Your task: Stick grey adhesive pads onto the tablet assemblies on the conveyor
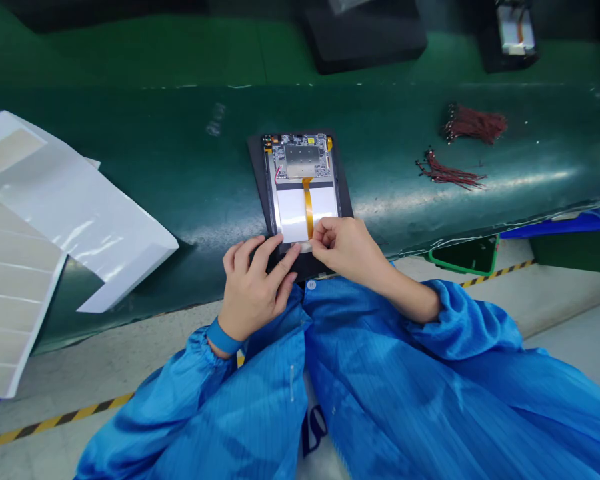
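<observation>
An opened tablet-like device (305, 160) lies on a black pad (259, 167) at the table's front edge. Its circuit board is at the far end, and a white battery (292, 210) with an orange ribbon cable (308, 203) over it fills the near part. My left hand (255, 283) has its fingers spread, with fingertips on the device's near-left edge. My right hand (350, 250) is pinched at the near end of the battery beside the ribbon cable; what lies between its fingertips is too small to name.
White-backed sheets (95, 213) lie on the green table (205, 173) at the left. Two bundles of dark red wires (475, 125) are at the right. Black pads (365, 33) and another device (517, 30) stand at the back. Below the table is a green bin (489, 261).
</observation>
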A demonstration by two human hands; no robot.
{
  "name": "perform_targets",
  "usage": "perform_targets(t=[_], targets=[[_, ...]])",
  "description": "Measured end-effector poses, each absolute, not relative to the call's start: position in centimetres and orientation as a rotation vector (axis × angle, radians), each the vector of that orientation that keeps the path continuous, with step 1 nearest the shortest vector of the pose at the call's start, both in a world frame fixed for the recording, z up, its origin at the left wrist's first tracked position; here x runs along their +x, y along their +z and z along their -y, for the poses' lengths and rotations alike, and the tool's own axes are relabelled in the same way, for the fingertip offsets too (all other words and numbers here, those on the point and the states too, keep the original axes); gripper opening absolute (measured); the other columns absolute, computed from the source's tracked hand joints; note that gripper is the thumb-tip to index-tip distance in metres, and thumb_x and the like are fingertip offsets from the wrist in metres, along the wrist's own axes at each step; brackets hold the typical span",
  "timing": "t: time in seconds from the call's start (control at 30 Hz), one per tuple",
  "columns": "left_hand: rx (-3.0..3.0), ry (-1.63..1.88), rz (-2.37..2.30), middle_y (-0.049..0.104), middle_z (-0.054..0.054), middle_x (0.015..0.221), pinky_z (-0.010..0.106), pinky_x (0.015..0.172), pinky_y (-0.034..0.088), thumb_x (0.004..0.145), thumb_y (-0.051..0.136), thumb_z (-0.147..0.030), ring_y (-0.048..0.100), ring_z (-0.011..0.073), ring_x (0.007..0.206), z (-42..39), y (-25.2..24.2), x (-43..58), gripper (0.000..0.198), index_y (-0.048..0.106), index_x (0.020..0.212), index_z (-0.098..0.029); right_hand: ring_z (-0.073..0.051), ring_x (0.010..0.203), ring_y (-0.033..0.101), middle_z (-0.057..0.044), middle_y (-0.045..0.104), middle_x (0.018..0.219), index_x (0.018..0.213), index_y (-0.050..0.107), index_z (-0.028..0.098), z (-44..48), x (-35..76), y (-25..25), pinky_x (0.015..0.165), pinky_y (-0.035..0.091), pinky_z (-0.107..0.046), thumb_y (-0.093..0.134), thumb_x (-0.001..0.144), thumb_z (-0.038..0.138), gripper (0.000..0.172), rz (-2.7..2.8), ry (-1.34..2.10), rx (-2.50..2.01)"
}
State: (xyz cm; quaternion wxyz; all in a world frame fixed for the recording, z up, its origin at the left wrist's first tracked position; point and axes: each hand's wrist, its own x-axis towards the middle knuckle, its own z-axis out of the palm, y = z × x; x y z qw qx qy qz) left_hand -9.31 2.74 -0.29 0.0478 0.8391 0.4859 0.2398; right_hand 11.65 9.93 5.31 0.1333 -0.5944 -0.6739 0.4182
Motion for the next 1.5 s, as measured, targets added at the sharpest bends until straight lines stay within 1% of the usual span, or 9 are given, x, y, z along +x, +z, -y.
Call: perform_targets(t=[0.33, 0.43, 0.6, 0.73, 0.93, 1.13, 1.37, 1.43, 1.5], targets=[[2.548, 0.694, -1.528, 0.064, 0.015, 0.145, 0.055, 0.11, 0.035, 0.096, 0.065, -0.032, 0.053, 0.0365, 0.128, -2.5, 0.0, -9.3, 0.049, 0.066, 0.145, -0.025, -0.012, 0.057, 0.049, 0.001, 0.062, 0.065, 0.075, 0.057, 0.02, -10.0, 11.3, 5.9, 0.063, 0.029, -0.028, 0.063, 0.087, 0.016, 0.013, 2.216, 1.0, -1.837], [2.523, 0.635, -1.559, 0.063, 0.014, 0.145, 0.057, 0.11, 0.035, 0.097, 0.064, -0.034, 0.052, 0.0376, 0.13, -2.5, 0.4, -8.8, 0.049, 0.065, 0.145, -0.027, -0.014, 0.06, 0.051, 0.0, 0.065, 0.07, 0.09, 0.065, 0.019, -9.3, 11.9, 5.5, 0.061, 0.028, -0.029, 0.064, 0.093, 0.023, 0.005, 2.322, 0.814, -1.808], [2.497, 0.639, -1.589, 0.057, 0.019, 0.147, 0.06, 0.111, 0.037, 0.096, 0.065, -0.036, 0.047, 0.0404, 0.134, -2.6, 0.4, -8.5, 0.048, 0.067, 0.142, -0.026, -0.018, 0.081, 0.058, -0.006, 0.069, 0.087, 0.123, 0.075, 0.021, -6.8, 13.9, 3.1, 0.069, 0.04, -0.032, 0.047, 0.109, 0.025, 0.032, 2.598, 0.294, -1.259], [2.489, 0.664, -1.613, 0.049, 0.02, 0.15, 0.063, 0.113, 0.038, 0.093, 0.069, -0.035, 0.043, 0.043, 0.138, -2.3, 0.2, -9.6, 0.051, 0.067, 0.144, -0.029, -0.019, 0.078, 0.051, -0.005, 0.061, 0.082, 0.133, 0.075, 0.029, -6.0, 16.0, 2.0, 0.064, 0.038, -0.032, 0.054, 0.108, 0.028, 0.033, 2.592, -0.011, -1.186], [2.524, 0.712, -1.496, 0.045, 0.022, 0.153, 0.065, 0.117, 0.037, 0.093, 0.071, -0.039, 0.039, 0.0447, 0.143, -2.7, -0.1, -8.9, 0.055, 0.065, 0.146, -0.024, -0.02, 0.082, 0.046, -0.006, 0.053, 0.085, 0.131, 0.077, 0.026, -6.6, 16.4, 1.9, 0.066, 0.039, -0.032, 0.051, 0.107, 0.032, 0.036, 2.571, 0.156, -1.247], [2.491, 0.673, -1.575, 0.045, 0.018, 0.158, 0.065, 0.119, 0.035, 0.094, 0.069, -0.033, 0.038, 0.0444, 0.147, -2.5, -0.4, -9.9, 0.056, 0.063, 0.149, -0.033, -0.021, 0.084, 0.045, -0.006, 0.053, 0.087, 0.131, 0.077, 0.03, -7.2, 17.9, 1.5, 0.068, 0.039, -0.032, 0.056, 0.105, 0.032, 0.033, 2.536, 0.125, -1.187], [2.547, 0.659, -1.6, 0.05, 0.023, 0.156, 0.061, 0.119, 0.038, 0.094, 0.071, -0.038, 0.043, 0.0437, 0.145, -0.6, 0.2, -9.1, 0.073, 0.047, 0.161, -0.022, -0.021, 0.082, 0.049, -0.008, 0.061, 0.087, 0.127, 0.077, 0.024, -6.8, 17.1, 1.6, 0.069, 0.042, -0.034, 0.055, 0.107, 0.035, 0.032, 2.587, 0.116, -0.994], [2.537, 0.619, -1.622, 0.046, 0.024, 0.161, 0.061, 0.119, 0.039, 0.093, 0.074, -0.038, 0.042, 0.0448, 0.149, 0.0, 0.4, -9.4, 0.073, 0.048, 0.16, -0.023, -0.023, 0.082, 0.051, -0.009, 0.062, 0.087, 0.124, 0.078, 0.022, -6.7, 18.1, 2.0, 0.07, 0.044, -0.036, 0.056, 0.106, 0.037, 0.032, 2.567, 0.123, -1.057], [2.468, 0.593, -1.664, 0.034, 0.026, 0.169, 0.062, 0.12, 0.039, 0.092, 0.077, -0.044, 0.036, 0.0475, 0.154, 0.3, 0.4, -9.7, 0.084, 0.04, 0.165, -0.021, -0.027, 0.089, 0.055, -0.014, 0.066, 0.098, 0.132, 0.074, 0.015, -6.3, 19.5, 2.4, 0.076, 0.05, -0.041, 0.059, 0.103, 0.048, 0.047, 2.553, 0.183, -1.18]])
